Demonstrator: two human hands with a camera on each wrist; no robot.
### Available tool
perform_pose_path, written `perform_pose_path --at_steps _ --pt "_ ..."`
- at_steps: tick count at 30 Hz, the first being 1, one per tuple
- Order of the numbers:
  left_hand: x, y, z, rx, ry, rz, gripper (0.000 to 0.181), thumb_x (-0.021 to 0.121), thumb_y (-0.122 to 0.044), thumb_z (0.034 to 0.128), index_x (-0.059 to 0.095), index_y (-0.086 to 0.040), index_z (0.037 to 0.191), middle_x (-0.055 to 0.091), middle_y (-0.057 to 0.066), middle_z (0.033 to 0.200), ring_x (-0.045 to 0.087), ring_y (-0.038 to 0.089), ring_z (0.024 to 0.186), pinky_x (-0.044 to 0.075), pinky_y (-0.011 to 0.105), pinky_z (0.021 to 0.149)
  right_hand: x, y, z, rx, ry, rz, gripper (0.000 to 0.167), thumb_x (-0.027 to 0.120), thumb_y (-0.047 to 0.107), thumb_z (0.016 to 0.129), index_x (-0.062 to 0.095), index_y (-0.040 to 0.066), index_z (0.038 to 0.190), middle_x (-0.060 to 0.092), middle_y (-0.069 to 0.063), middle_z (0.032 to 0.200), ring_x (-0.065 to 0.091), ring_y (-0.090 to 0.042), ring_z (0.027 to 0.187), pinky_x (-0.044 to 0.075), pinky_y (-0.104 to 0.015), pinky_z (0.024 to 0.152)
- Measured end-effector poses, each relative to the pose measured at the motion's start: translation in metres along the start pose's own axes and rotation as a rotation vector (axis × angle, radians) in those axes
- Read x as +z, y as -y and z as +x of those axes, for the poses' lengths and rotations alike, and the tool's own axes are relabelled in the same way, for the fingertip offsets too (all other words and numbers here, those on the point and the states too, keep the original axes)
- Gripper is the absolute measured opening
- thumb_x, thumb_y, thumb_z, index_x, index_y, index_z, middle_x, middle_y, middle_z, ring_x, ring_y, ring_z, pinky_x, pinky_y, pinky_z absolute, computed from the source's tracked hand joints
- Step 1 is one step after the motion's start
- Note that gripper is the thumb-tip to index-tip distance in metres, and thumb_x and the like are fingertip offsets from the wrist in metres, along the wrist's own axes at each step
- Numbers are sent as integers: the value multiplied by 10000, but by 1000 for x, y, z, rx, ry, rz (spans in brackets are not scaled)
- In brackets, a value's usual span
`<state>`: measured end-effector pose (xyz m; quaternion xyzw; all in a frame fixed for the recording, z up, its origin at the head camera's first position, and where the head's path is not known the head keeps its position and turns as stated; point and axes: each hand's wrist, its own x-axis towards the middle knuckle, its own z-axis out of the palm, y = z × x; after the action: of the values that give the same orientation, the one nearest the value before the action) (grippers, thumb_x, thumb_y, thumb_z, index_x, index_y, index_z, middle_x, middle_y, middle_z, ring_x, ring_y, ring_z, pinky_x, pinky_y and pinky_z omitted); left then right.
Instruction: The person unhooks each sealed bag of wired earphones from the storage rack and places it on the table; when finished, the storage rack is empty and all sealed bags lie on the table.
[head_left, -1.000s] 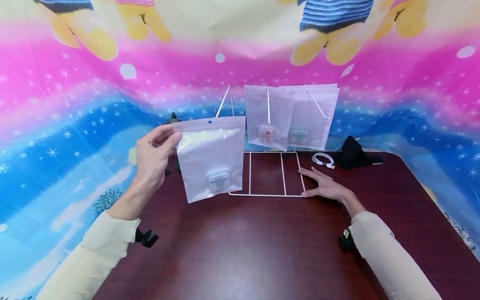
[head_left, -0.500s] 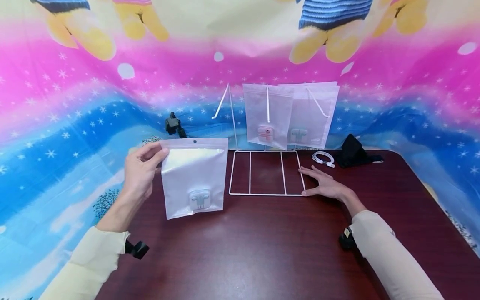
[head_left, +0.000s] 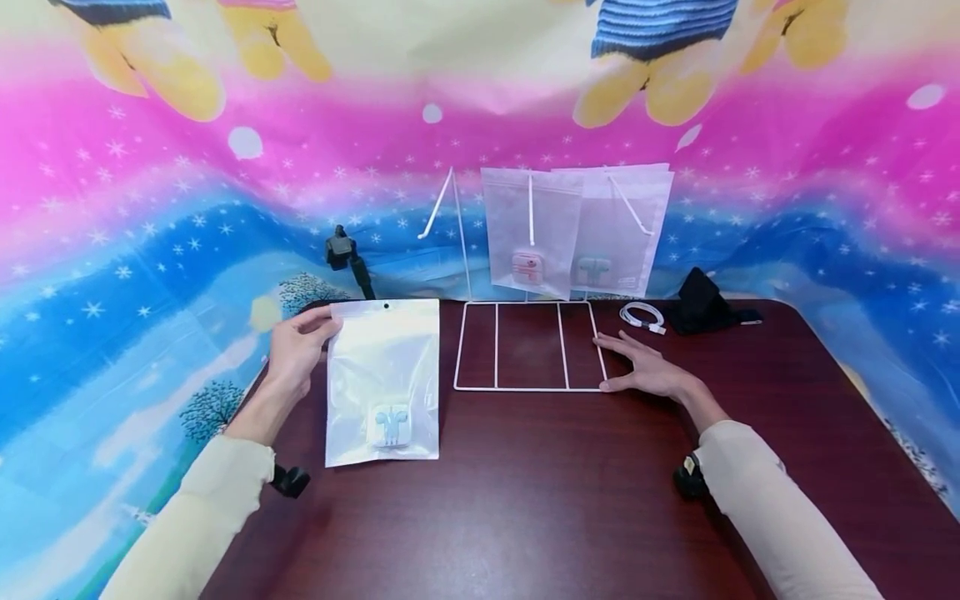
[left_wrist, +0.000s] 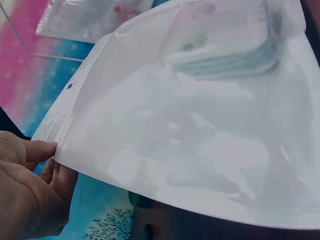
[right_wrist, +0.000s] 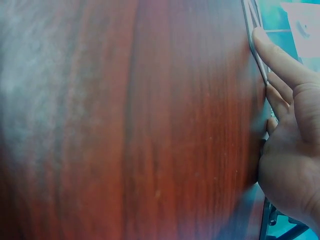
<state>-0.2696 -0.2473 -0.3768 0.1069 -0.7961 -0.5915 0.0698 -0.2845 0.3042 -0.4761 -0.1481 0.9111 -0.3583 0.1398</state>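
Observation:
A clear-fronted white zip bag (head_left: 384,358), with an earphone case (head_left: 391,425) at its bottom, stands or lies at the table's left; whether it touches the tabletop I cannot tell. My left hand (head_left: 300,350) pinches its upper left corner between thumb and fingers, which the left wrist view also shows at the bag's edge (left_wrist: 165,130). My right hand (head_left: 648,368) rests on the right side of a white wire rack (head_left: 528,388), fingers spread and fairly straight, thumb by the front corner. In the right wrist view, the thumb lies against the wire (right_wrist: 254,45).
Similar bags hang on the rack: one with a pink earphone case (head_left: 527,268) in the middle, others at the right. The left hook (head_left: 435,204) holds nothing. A coiled white cable (head_left: 642,317) and a black item (head_left: 703,302) lie right. A black stand (head_left: 351,254) is back left.
My left hand has brought the bag down and left, away from the rack, and its front now faces up more. The left hook has come into full view. The right hand stays put.

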Motion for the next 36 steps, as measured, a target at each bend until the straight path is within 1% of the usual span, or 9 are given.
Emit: perform_pose_path --at_steps 3,5,10,14,20,23,28,31,36 --pt "2 14 10 -37 17 94 458 641 -297 1048 606 -116 1467 622 159 1405 658 208 1083 588 395 952 1 2 1 2 -2 2 919 805 429 898 322 210 1647 70 -198 1732 -46 -442 1582 -11 -795 1147" --pt "3 24 15 -60 23 115 453 625 -288 1058 595 -124 1479 602 175 1440 641 285 1165 547 466 1027 0 4 1 -5 0 7 916 806 423 899 323 203 1646 60 -207 1730 -46 -451 1578 -20 -798 1143" --pt "8 43 21 -103 21 120 448 616 -264 1063 587 -117 1485 590 188 1464 618 360 1256 508 522 1067 -1 7 3 -20 9 9 914 806 405 903 322 179 1645 60 -212 1729 -55 -457 1575 -15 -797 1144" --pt "15 55 21 -119 23 141 438 627 -250 1054 605 -109 1468 608 193 1443 637 348 1221 543 504 1027 -1 7 4 -22 9 15 912 807 400 903 324 183 1645 110 -167 1735 -61 -427 1584 11 -787 1155" --pt "25 69 21 -156 28 177 415 647 -224 1037 639 -100 1433 633 196 1404 663 255 1089 616 331 795 -1 4 5 -35 16 14 921 811 394 900 319 166 1645 156 -131 1735 -70 -413 1588 -8 -777 1160" --pt "28 73 20 -166 56 209 424 642 -221 1036 629 -82 1437 627 206 1400 671 235 1035 605 285 731 -1 3 5 -53 9 -5 915 812 383 903 325 148 1641 165 -132 1733 -64 -414 1589 -11 -764 1167" --pt "29 77 18 -182 109 265 434 626 -236 1042 614 -52 1435 624 215 1373 677 244 984 601 294 731 0 2 3 -68 1 -20 907 811 373 907 330 135 1638 169 -137 1731 -60 -416 1589 -4 -754 1174" --pt "28 73 20 -176 152 253 453 610 -237 1052 583 -35 1456 609 231 1384 674 296 1066 612 335 822 0 2 2 -63 -2 -8 909 817 371 902 335 131 1635 176 -134 1730 -58 -421 1588 -3 -758 1171" --pt "23 66 23 -149 200 168 466 547 -165 1080 502 1 1513 562 260 1463 603 383 1284 558 429 1016 0 -1 1 -61 -3 -4 913 820 381 898 340 132 1634 181 -133 1729 -53 -424 1587 6 -761 1171"
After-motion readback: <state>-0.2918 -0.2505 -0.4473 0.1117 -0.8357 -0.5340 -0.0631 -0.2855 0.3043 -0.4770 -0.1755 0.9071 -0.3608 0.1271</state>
